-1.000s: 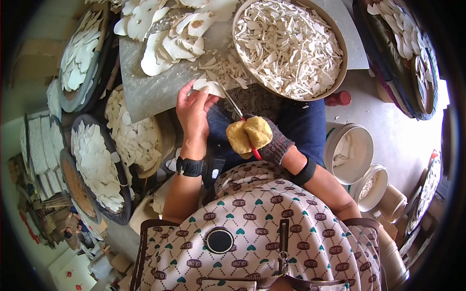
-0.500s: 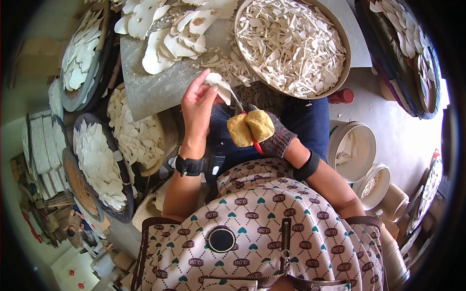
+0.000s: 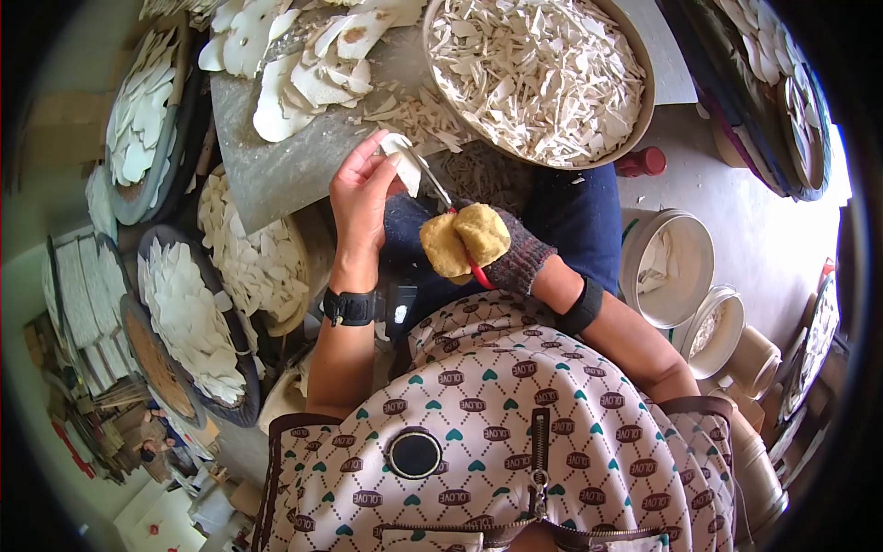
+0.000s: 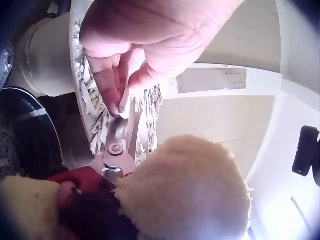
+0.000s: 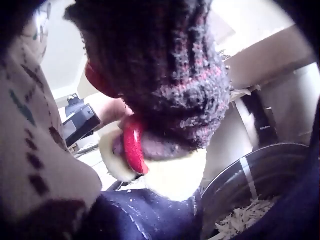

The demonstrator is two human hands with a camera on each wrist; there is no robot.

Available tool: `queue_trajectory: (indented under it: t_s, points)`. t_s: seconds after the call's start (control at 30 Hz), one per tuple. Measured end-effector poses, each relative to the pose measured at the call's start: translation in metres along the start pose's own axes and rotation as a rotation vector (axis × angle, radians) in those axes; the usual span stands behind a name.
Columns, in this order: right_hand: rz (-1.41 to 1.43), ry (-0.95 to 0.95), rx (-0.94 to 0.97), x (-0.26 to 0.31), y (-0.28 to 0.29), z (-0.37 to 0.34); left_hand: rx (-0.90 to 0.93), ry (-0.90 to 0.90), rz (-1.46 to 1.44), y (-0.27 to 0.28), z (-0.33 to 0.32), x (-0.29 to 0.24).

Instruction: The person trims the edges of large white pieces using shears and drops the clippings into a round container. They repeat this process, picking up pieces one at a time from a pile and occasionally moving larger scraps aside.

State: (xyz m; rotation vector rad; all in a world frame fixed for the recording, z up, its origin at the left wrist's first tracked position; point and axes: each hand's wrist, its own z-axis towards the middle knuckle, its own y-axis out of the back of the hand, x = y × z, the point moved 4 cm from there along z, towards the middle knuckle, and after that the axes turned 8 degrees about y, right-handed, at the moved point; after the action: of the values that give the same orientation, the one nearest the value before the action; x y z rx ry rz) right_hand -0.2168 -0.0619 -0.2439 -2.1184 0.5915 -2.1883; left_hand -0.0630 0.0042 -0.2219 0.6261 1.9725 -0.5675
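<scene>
Head: left hand [image 3: 359,204] pinches white piece [image 3: 402,166] between thumb and fingers; gloved right hand [image 3: 517,256] grips red-handled scissors [image 3: 438,189] with yellow padding [image 3: 464,241]. Piece lies at right hand's ten o'clock, beside blades. Basket [image 3: 649,101] of slivers at piece's two o'clock.

Left wrist: piece in fingertips, at scissor pivot's twelve o'clock, blades at its edge.

Right wrist: glove closed about red handle; tub [image 5: 226,185] with slivers towards four o'clock.
</scene>
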Motion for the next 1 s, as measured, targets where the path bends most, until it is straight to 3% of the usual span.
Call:
queue_trajectory:
  t_s: [0.1,0.27,0.33,0.4,0.5,0.57,0.63,0.7,0.73,0.8,0.83,0.9,0.97,1.0]
  points:
    - [-0.407,0.221,0.018,-0.01,0.006,0.001,0.028,0.013,0.043,-0.002,0.003,0.005]
    - [-0.387,0.161,0.044,-0.014,0.005,0.005,0.045,0.034,0.056,-0.007,0.001,0.005]
    - [-0.49,0.191,0.059,-0.01,0.007,0.003,0.035,0.037,0.05,-0.008,0.001,0.008]
    - [-0.782,0.34,0.074,-0.002,0.006,0.001,0.001,0.021,0.037,-0.005,0.0,0.012]
    - [-0.448,0.141,0.039,-0.005,0.005,0.003,-0.131,-0.034,-0.006,0.002,-0.005,0.016]
    - [-0.369,0.122,0.103,-0.03,-0.001,0.003,-0.163,-0.018,0.0,0.014,-0.012,0.011]
    - [-0.425,0.128,0.196,-0.027,-0.005,0.003,-0.204,-0.039,0.038,0.047,-0.025,-0.005]
    - [-0.612,0.18,0.315,0.005,-0.008,0.006,-0.41,-0.11,0.075,0.125,-0.035,-0.014]
    - [-0.446,0.138,0.252,-0.005,-0.002,0.006,-0.585,-0.1,0.316,0.164,-0.046,-0.029]
    - [-0.318,0.096,0.184,-0.028,0.004,0.003,-0.702,-0.299,0.781,0.258,-0.052,-0.038]
    - [-0.253,0.077,0.148,-0.031,0.005,0.006,-0.869,-0.402,1.095,0.249,-0.06,-0.068]
    - [-0.284,0.029,0.182,-0.022,0.009,0.005,-0.804,-0.466,1.12,0.203,-0.047,-0.106]
    - [-0.381,0.069,0.224,-0.006,0.006,0.008,-0.525,-0.372,0.624,0.155,-0.005,-0.113]
    - [-0.389,0.054,0.233,-0.004,0.006,0.009,-0.452,-0.35,0.686,0.127,0.015,-0.119]
